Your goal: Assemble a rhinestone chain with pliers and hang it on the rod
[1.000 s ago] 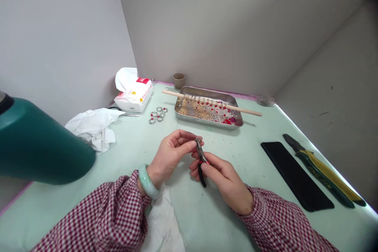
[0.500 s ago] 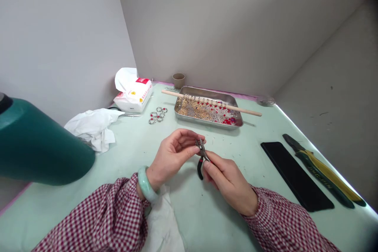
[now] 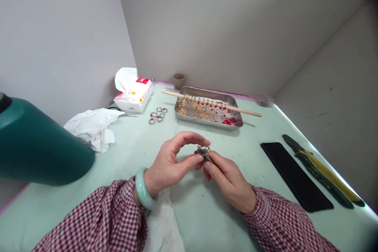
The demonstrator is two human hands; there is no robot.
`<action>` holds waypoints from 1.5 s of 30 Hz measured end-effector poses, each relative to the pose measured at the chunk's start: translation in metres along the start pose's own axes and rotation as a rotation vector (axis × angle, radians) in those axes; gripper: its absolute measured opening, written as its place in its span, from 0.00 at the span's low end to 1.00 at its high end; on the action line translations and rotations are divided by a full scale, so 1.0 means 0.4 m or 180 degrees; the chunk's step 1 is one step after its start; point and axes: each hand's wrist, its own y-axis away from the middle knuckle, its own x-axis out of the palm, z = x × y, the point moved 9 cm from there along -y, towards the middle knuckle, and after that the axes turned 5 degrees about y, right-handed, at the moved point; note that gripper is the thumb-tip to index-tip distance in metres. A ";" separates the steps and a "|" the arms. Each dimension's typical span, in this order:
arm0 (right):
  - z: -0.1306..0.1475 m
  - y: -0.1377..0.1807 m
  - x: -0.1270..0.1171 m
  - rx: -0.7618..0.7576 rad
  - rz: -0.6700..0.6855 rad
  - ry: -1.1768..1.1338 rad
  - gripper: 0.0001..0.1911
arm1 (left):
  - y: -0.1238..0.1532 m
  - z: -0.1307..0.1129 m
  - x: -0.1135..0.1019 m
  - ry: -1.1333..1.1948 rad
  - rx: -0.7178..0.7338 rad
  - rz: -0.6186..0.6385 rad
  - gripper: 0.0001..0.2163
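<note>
My left hand (image 3: 169,163) curves round a small beaded ring (image 3: 208,148), thumb on the near side and fingertips at its top. Closed round small pliers is my right hand (image 3: 228,179); the metal jaws of the pliers (image 3: 206,156) meet the ring by my left thumb. The plier handles are mostly hidden in my right hand. Whether the jaws grip the ring's wire, I cannot tell. Beyond my hands lie several finished-looking beaded rings (image 3: 158,115) with red beads, in a loose cluster.
A metal tray (image 3: 206,123) of gold, red and clear beads stands behind, a wooden rod (image 3: 251,112) with rings across it. Left are a green bottle (image 3: 44,145), crumpled tissue (image 3: 94,126) and a tissue pack (image 3: 136,96). Right lie a black case (image 3: 295,175) and large pliers (image 3: 321,173).
The small pliers have turned, so their black handle no longer shows below my hands. The ring and jaws sit slightly lower, and my left fingers arch more widely over them.
</note>
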 end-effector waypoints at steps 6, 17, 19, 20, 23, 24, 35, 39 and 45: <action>0.006 0.002 -0.003 -0.0123 0.0055 -0.0291 0.10 | -0.001 0.027 0.028 0.0033 -0.0391 0.0473 0.16; 0.000 0.008 0.010 -0.0112 0.0462 -0.0406 0.14 | 0.016 0.047 0.094 0.0555 -0.0879 0.1268 0.19; -0.002 0.006 0.007 -0.0094 0.0504 -0.0479 0.14 | 0.013 0.042 0.094 0.0495 -0.0801 0.1196 0.19; -0.004 0.006 0.006 -0.0078 0.0544 -0.0511 0.13 | 0.013 0.043 0.092 0.0443 -0.0785 0.1150 0.19; -0.014 0.005 0.004 -0.0029 0.0728 -0.0576 0.13 | 0.012 0.049 0.086 0.0252 -0.0783 0.1076 0.20; -0.018 0.006 0.003 -0.0007 0.0800 -0.0608 0.13 | 0.012 0.053 0.084 0.0219 -0.0812 0.1057 0.21; -0.073 0.012 0.012 0.0716 0.1144 -0.1319 0.18 | 0.014 0.084 0.078 0.0466 -0.1019 0.0808 0.22; -0.062 0.011 0.021 0.0794 0.1022 -0.1533 0.15 | 0.009 0.097 0.051 0.0426 -0.1241 0.0390 0.17; -0.071 0.012 0.026 0.1051 0.0964 -0.1465 0.16 | 0.001 0.086 0.016 0.0379 -0.1154 0.0054 0.12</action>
